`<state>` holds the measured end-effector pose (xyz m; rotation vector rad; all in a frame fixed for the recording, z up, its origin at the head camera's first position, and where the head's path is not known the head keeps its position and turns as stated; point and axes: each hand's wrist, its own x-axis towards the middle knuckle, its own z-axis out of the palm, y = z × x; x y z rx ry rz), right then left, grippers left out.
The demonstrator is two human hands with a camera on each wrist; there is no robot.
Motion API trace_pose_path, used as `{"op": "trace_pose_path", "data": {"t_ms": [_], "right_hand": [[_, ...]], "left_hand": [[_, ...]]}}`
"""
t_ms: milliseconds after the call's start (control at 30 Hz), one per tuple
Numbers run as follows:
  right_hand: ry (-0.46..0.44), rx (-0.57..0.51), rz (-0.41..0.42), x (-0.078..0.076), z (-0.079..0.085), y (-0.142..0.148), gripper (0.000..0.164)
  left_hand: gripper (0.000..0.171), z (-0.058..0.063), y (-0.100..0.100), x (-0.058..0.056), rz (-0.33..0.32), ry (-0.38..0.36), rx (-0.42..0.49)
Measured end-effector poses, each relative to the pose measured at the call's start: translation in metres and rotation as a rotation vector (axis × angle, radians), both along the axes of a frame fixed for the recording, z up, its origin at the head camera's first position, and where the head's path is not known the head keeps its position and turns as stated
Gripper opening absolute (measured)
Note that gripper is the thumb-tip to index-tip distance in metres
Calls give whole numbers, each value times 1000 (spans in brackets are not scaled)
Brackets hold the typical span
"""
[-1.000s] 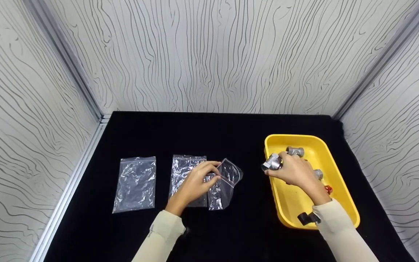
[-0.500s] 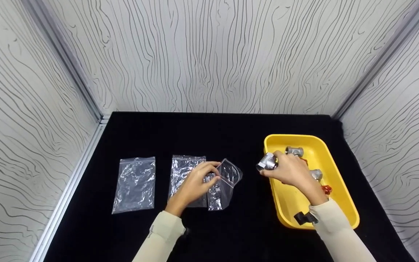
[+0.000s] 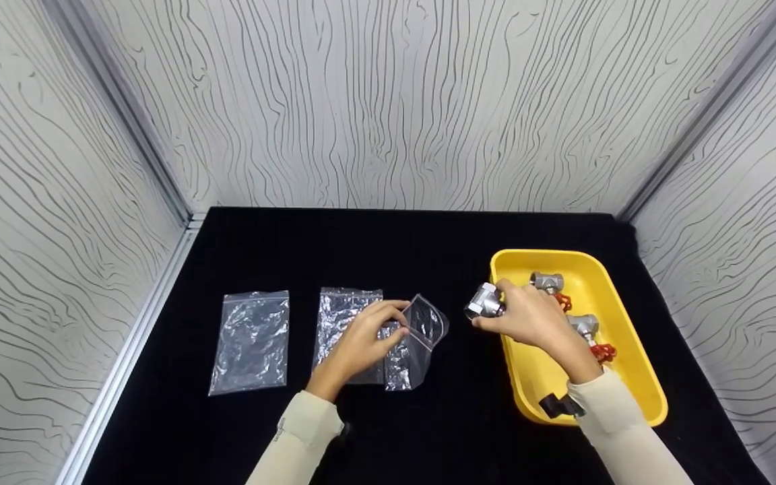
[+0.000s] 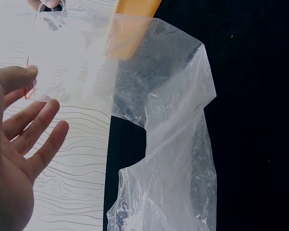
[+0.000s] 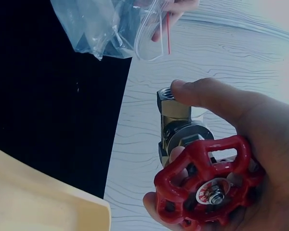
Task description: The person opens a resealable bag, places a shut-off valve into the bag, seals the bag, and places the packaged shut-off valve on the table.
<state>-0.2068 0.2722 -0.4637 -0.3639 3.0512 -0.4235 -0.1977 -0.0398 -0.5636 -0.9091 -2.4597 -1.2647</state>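
Observation:
My left hand (image 3: 364,337) pinches the rim of a clear zip bag (image 3: 422,337) between thumb and forefinger, and the bag's mouth gapes toward the right. In the left wrist view the other fingers (image 4: 48,139) are spread away from the plastic. My right hand (image 3: 533,320) grips a metal gate valve (image 3: 486,302) around its body, just left of the yellow tray. The right wrist view shows the valve's red handwheel (image 5: 209,185) against the palm and the thumb on a threaded end. A gap lies between valve and bag mouth.
A yellow tray (image 3: 651,404) at the right holds two more gate valves, one (image 3: 547,281) near its far end and one (image 3: 585,325) beside the right wrist. Two flat zip bags lie on the black cloth, one far left (image 3: 251,343) and one (image 3: 341,316) partly under my left hand.
My right hand has carried the gate valve leftward over the tray's edge, closer to the bag. The tray's other valves show more fully. My left hand and its bag stay almost still.

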Motion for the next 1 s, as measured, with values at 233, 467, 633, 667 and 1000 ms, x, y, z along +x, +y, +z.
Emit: {"op": "trace_pose_path", "data": {"t_ms": [233, 467, 633, 667, 1000], "right_hand": [[3, -1, 17, 2, 0, -6, 72], [37, -23, 35, 3, -1, -13, 61], [49, -43, 45, 3, -1, -20, 58], [49, -46, 45, 3, -1, -22, 59], [30, -40, 65, 4, -3, -34, 63]], "left_hand": [[8, -3, 1, 0, 4, 9, -5], [9, -3, 2, 0, 2, 20, -21], [8, -4, 2, 0, 6, 17, -29], [8, -5, 2, 0, 6, 16, -30], [10, -3, 3, 1, 3, -15, -37]]}}
